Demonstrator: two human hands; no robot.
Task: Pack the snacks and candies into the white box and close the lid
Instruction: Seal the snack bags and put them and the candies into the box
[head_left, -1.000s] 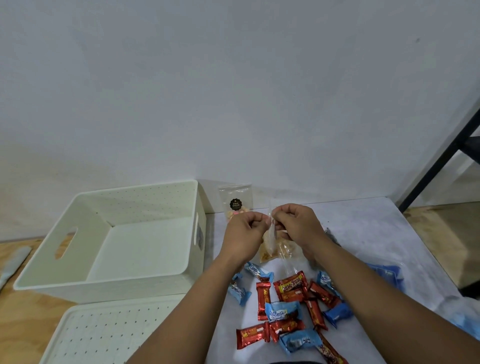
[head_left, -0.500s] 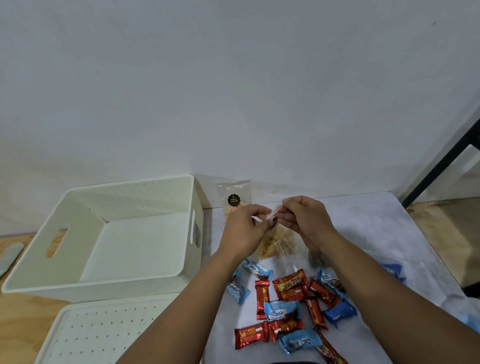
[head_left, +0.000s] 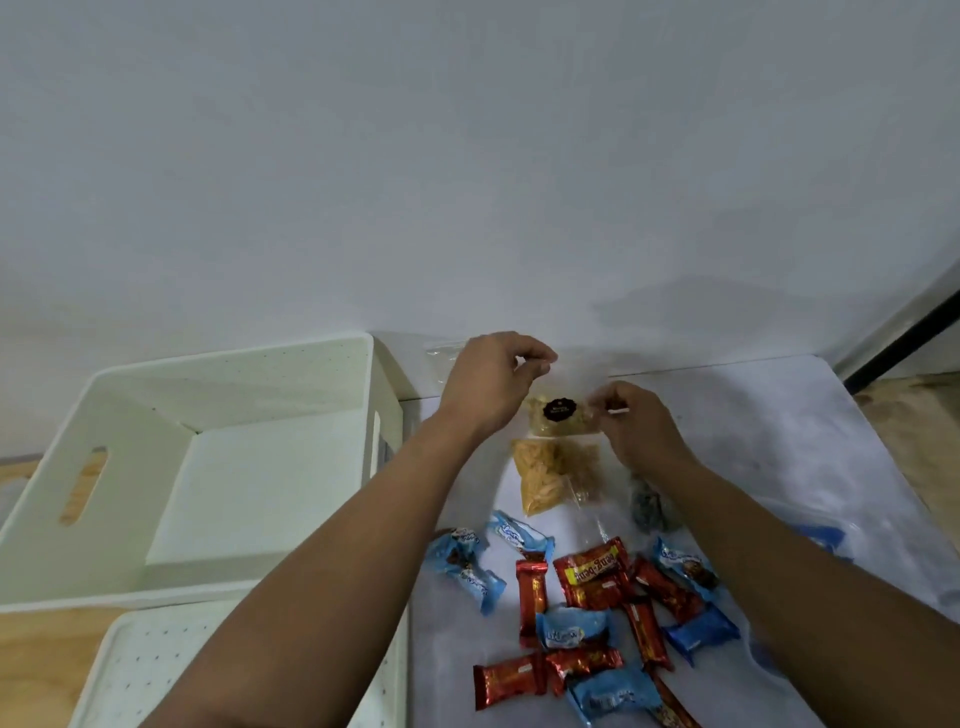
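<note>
Both hands pinch 1 clear snack bag near the table's far edge, left hand seemingly at its top, right hand at its right end. The white box, empty, lies left of the grip, nearer the left hand.

White dotted box, red and blue candies (foil), yellow snacks

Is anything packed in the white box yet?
No, the white box shows only a bare floor, and the wrapped candies all lie on the table beside it.
</note>
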